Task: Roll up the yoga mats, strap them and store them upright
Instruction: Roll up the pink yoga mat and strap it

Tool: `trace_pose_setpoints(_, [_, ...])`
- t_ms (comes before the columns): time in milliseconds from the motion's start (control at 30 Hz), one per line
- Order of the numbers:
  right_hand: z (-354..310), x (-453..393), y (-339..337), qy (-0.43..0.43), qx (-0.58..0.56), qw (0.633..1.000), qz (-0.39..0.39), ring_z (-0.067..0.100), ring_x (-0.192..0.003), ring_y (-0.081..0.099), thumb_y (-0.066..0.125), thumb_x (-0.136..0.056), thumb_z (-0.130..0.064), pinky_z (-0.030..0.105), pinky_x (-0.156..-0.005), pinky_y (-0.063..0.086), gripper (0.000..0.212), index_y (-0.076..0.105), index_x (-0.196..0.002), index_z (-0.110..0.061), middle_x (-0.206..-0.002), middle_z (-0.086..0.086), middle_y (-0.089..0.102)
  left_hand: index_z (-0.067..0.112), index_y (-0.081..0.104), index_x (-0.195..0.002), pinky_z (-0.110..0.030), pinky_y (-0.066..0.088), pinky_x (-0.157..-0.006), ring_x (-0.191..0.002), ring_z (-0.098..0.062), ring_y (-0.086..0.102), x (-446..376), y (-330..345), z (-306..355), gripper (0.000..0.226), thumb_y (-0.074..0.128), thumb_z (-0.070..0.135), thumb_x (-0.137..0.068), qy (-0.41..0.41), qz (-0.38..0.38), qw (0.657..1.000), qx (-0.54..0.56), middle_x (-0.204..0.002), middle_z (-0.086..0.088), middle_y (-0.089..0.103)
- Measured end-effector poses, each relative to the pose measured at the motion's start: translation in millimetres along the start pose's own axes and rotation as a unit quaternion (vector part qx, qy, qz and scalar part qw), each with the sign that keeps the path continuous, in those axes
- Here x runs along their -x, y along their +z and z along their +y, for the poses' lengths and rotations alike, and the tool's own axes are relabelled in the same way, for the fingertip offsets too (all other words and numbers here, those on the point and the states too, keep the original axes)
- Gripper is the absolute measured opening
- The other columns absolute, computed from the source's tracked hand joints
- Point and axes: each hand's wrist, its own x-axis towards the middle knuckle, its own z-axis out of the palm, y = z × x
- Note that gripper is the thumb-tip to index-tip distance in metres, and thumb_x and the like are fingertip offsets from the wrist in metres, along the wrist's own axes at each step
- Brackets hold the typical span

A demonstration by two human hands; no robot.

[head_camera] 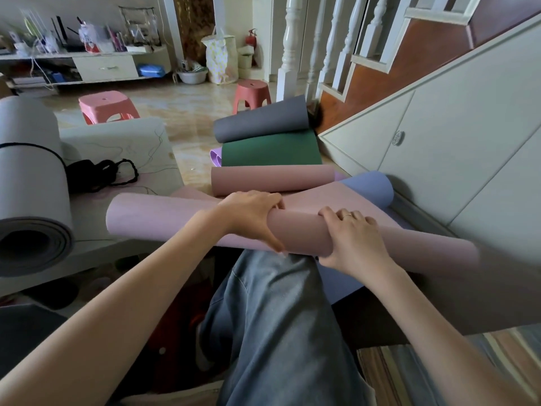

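In the head view, one pink foam yoga mat roll (164,218) is being gripped across a denim-clad knee by two hands, left (251,218) and right (352,238). Four more rolled mats are lying on the floor beyond; two pink plastic stools are standing farther off.

- Grey rolled mat (29,183): cut off by the left frame edge.
- Pink mat (164,218): right end blurred; middle covered by both hands.
- Purple mat (216,157): mostly hidden behind the green mat (270,149).
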Motion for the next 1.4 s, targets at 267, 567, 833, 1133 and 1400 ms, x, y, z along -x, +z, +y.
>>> trace_pose_setpoints(267, [5.7,-2.3,-14.9,-0.038,-0.03,0.998,-0.037,0.029,-0.096,0.055,0.071,-0.067,-0.05,0.035,-0.07,0.038,0.063,0.042,-0.115,-0.021,-0.103,0.003,0.059,0.017,0.043,-0.115,-0.034,0.044,-0.073,-0.098,-0.026,0.06,18.3,-2.6,12.0,0.071,0.084,0.037,-0.061,-0.034,-0.017,0.992,-0.121,-0.106,-0.002,0.058])
trace_pose_setpoints(567, [7.2,34.4,-76.4,-0.078,-0.1,0.958,-0.259,0.013,-0.121,0.048,0.08,-0.062,-0.058,0.027,-0.094,0.041,0.093,0.042,-0.141,-0.03,-0.136,-0.01,0.05,0.031,0.052,-0.103,-0.029,0.043,-0.077,-0.094,-0.012,0.053,53.3,-27.9,28.4,0.056,0.087,0.038,-0.06,-0.028,-0.228,0.973,0.036,-0.101,0.01,0.056])
trace_pose_setpoints(833, [-7.4,61.8,-78.7,-0.125,-0.09,0.91,-0.386,0.012,-0.107,0.059,0.08,-0.065,-0.056,0.028,-0.094,0.048,0.076,0.051,-0.132,-0.035,-0.119,-0.01,0.062,0.034,0.04,-0.125,-0.032,0.038,-0.102,-0.118,-0.017,0.046,87.4,17.2,33.7,0.075,0.084,0.039,-0.065,-0.026,-0.3,0.945,0.127,-0.127,0.009,0.049])
trace_pose_setpoints(1133, [5.5,60.4,-59.5,-0.111,-0.134,0.904,-0.391,0.01,-0.112,0.057,0.081,-0.058,-0.06,0.032,-0.1,0.047,0.084,0.05,-0.132,-0.037,-0.124,-0.014,0.06,0.034,0.044,-0.104,-0.031,0.041,-0.086,-0.104,-0.014,0.047,87.2,18.0,38.3,0.059,0.081,0.059,-0.064,-0.005,-0.206,0.972,0.11,-0.106,0.015,0.045])
trace_pose_setpoints(1400, [15.3,73.0,-41.9,-0.056,-0.215,0.903,-0.368,0.012,-0.115,0.051,0.08,-0.057,-0.063,0.037,-0.099,0.045,0.086,0.033,-0.126,-0.044,-0.126,-0.015,0.048,0.034,0.064,-0.09,-0.031,0.05,-0.082,-0.087,-0.004,0.055,82.3,2.0,41.4,0.054,0.079,0.069,-0.052,0.025,-0.13,0.988,0.081,-0.09,0.017,0.062])
